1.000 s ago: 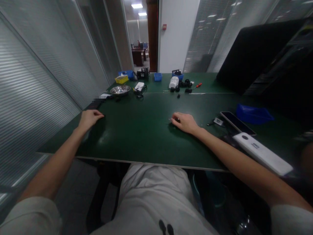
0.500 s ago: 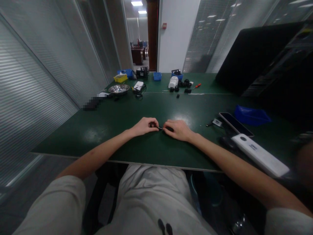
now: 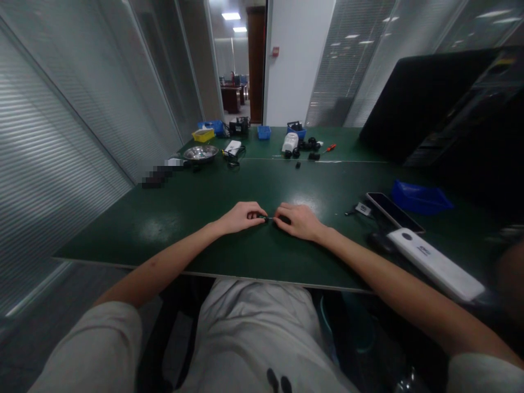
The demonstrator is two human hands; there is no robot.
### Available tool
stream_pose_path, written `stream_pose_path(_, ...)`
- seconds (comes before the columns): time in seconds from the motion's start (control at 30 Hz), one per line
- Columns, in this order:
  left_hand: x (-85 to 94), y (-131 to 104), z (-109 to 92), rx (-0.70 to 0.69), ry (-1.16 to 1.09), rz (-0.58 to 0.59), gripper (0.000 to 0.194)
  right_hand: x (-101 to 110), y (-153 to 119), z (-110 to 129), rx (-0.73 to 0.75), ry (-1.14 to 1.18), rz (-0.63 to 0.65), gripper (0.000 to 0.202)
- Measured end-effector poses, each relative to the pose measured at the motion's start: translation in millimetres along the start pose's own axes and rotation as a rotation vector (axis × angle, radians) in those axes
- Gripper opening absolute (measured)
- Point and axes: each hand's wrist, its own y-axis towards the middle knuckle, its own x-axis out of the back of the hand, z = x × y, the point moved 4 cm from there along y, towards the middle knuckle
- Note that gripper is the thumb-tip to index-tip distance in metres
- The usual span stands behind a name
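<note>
Near the front middle of the green table point(image 3: 229, 188), my left hand point(image 3: 242, 217) pinches a small dark piece point(image 3: 266, 219) between thumb and fingers. Facing it from the right, my right hand point(image 3: 298, 221) has thumb and fingertips closed at a thin, light-coloured end of the same piece. Only a short gap separates the fingertips of the two hands. The piece is too small to name, and the fingers cover part of it.
To the right lie a phone point(image 3: 393, 212), a white long device point(image 3: 436, 263), a small tagged cable point(image 3: 362, 208) and a blue tray point(image 3: 421, 197). Farther back are a metal bowl point(image 3: 201, 154), a yellow tray point(image 3: 203, 135), a white box point(image 3: 232, 148), black parts point(image 3: 310, 144) and a red screwdriver point(image 3: 331, 147).
The view has tilted slightly, so the scene sits a little lower. My left fingers have shifted slightly on the small piece, and a thin part now shows between the hands.
</note>
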Motion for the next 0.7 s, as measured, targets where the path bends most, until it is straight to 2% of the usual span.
stream_pose_path(0.37,-0.3,-0.1,-1.7,0.017,-0.001,-0.013,0.025,0.1,-1.1,2.1,-0.003,0.020,0.004,0.028)
stream_pose_path(0.7,-1.4,0.2,-2.1,-0.031,-0.014,-0.049,0.025,2.8,-2.0,3.8,0.015,0.114,-0.017,0.027)
